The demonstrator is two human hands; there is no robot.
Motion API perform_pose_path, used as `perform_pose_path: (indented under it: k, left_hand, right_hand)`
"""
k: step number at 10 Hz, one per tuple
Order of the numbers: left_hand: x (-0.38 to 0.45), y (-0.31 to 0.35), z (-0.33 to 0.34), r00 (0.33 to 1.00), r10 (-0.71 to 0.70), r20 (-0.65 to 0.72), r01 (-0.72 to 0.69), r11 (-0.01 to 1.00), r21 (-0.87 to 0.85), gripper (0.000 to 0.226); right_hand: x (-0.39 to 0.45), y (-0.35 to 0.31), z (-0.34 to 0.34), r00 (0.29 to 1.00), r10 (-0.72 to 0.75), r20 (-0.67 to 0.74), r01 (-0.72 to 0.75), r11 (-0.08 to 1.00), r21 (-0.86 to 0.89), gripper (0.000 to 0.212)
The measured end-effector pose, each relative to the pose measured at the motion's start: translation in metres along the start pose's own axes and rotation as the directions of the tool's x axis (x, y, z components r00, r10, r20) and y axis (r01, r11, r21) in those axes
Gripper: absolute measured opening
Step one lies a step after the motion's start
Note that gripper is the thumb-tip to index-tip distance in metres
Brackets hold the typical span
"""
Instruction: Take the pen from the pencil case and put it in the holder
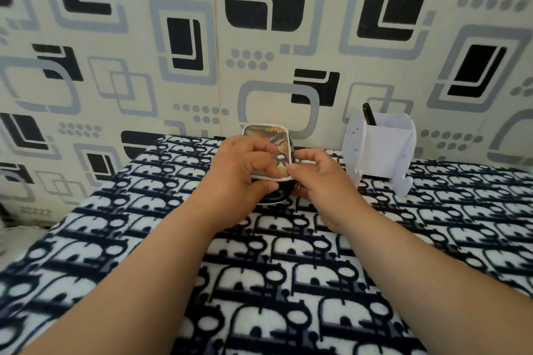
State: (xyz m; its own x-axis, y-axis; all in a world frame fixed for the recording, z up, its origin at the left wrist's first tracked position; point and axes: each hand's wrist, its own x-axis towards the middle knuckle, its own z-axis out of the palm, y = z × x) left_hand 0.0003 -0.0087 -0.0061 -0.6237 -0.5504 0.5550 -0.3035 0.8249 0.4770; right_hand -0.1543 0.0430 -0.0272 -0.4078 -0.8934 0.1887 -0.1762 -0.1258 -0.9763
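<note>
The pencil case (266, 135) lies lengthwise away from me on the patterned cloth, its lid printed in brown and orange with a white rim. My left hand (245, 170) grips its near left end, fingers over the lid and thumb below. My right hand (320, 179) pinches the near right corner, where a small zipper pull seems to sit. The white holder (380, 150) stands to the right of the case near the wall. A dark pen (369, 114) sticks up from its back left corner. The inside of the case is hidden.
A black-and-white patterned cloth (288, 282) covers the surface. Behind it rises a wall (259, 37) with grey and black square wallpaper. The cloth's left edge drops off near the lower left.
</note>
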Motion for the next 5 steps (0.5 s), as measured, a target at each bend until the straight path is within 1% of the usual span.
perform_pose_path:
  k: [1, 2, 3, 5]
  left_hand:
    - [-0.001, -0.009, -0.005, 0.998, -0.043, 0.035, 0.042, 0.999, 0.032, 0.013]
    - [-0.002, -0.015, -0.007, 0.988, -0.115, 0.100, 0.109, 0.992, 0.063, 0.029]
    - [-0.004, -0.017, -0.005, 0.975, -0.164, 0.147, 0.153, 0.985, 0.083, 0.034]
    - [-0.004, -0.013, -0.005, 0.970, -0.238, 0.048, 0.239, 0.971, -0.024, 0.025]
  right_hand:
    - [0.002, 0.000, 0.012, 0.999, 0.033, -0.001, -0.033, 0.998, -0.062, 0.028]
    - [0.005, 0.004, 0.019, 0.999, 0.033, -0.001, -0.032, 0.977, -0.210, 0.027]
    - [0.005, 0.005, 0.020, 0.998, 0.052, -0.027, -0.058, 0.945, -0.321, 0.032]
    - [0.000, 0.005, 0.027, 0.995, 0.019, -0.100, -0.061, 0.895, -0.442, 0.037]
